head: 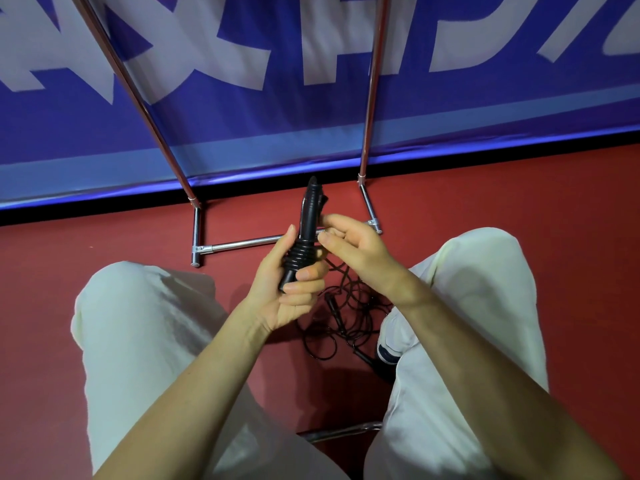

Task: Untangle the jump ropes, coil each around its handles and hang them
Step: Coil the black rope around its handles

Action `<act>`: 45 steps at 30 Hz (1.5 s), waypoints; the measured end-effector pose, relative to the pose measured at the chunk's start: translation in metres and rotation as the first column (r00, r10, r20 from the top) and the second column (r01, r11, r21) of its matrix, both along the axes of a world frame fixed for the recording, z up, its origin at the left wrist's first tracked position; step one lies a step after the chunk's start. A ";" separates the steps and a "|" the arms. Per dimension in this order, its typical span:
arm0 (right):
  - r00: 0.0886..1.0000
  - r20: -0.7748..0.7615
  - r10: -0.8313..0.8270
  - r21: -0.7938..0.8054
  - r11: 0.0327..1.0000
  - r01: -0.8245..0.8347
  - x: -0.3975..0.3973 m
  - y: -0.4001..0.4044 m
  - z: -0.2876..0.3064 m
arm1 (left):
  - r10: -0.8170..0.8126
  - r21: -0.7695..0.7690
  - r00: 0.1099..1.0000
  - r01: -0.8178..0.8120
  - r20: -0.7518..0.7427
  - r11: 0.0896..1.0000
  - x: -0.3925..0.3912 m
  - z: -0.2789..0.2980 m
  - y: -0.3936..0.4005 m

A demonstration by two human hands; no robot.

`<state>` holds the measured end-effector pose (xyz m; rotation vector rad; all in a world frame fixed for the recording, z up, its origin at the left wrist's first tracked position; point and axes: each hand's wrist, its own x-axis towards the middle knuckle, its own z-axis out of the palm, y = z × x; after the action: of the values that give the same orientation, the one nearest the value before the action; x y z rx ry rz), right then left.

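My left hand (292, 289) grips a pair of black jump rope handles (309, 216) held upright, with black cord wound in tight turns (300, 254) around their lower part. My right hand (353, 247) is beside the handles, its fingers curled and pinching the cord close to them. Below my hands a tangle of black rope (341, 320) lies on the red floor between my knees, with another black handle (334, 308) lying in it.
A chrome rack stands ahead, with its base bar (242, 243) on the floor and two uprights (372, 98) rising before a blue banner (242, 116). My knees in pale trousers (138, 323) flank the rope. A shoe (389, 344) lies near the tangle.
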<state>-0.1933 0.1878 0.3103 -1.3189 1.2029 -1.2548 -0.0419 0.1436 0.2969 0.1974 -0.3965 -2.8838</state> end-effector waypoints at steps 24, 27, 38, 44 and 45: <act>0.950 -0.185 -0.252 0.157 0.947 0.282 0.006 -0.002 -0.017 | 0.821 -0.859 0.372 -0.105 0.433 0.500 -0.020 -0.012 0.009; 0.945 -0.206 -0.256 0.129 0.950 0.285 0.011 0.000 -0.020 | 0.769 -0.756 0.395 -0.232 0.502 0.612 -0.021 -0.013 0.010; 0.993 -0.049 -0.111 0.214 0.970 0.119 -0.007 -0.001 -0.003 | 0.517 -0.301 0.682 -0.420 0.517 0.856 -0.016 0.003 0.006; 0.992 0.122 -0.038 0.180 0.983 0.016 -0.006 0.003 0.004 | 0.158 -0.052 0.909 -0.149 0.386 0.987 -0.009 0.011 0.013; 0.989 0.141 -0.034 0.167 0.986 0.010 -0.004 0.005 0.005 | 0.119 -0.046 0.923 -0.109 0.366 0.993 -0.008 0.012 0.015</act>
<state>-0.1978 0.1925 0.3154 -1.0790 1.1951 -1.2163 -0.0495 0.1582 0.3089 0.7394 -0.4668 -2.7190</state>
